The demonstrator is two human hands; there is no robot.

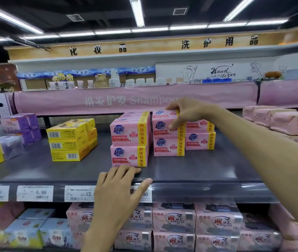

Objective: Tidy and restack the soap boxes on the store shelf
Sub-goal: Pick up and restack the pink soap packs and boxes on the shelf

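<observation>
Pink soap boxes with a blue logo and a yellow side band stand in stacks on the dark grey shelf (199,170). The front stack (129,148) is two boxes high. Behind and right of it is a taller stack; my right hand (184,113) grips its top pink box (163,115), fingers over the top and thumb on the front face. Another pink stack (200,140) sits further right. My left hand (119,190) rests flat on the shelf's front edge, fingers straight, just below the front stack.
Yellow soap boxes (70,140) are stacked to the left, with purple boxes (24,128) and more yellow ones further left. Wrapped pink packs (279,119) lie at the right. Price tags (35,193) line the shelf rail. Pink multipacks (173,220) fill the shelf below.
</observation>
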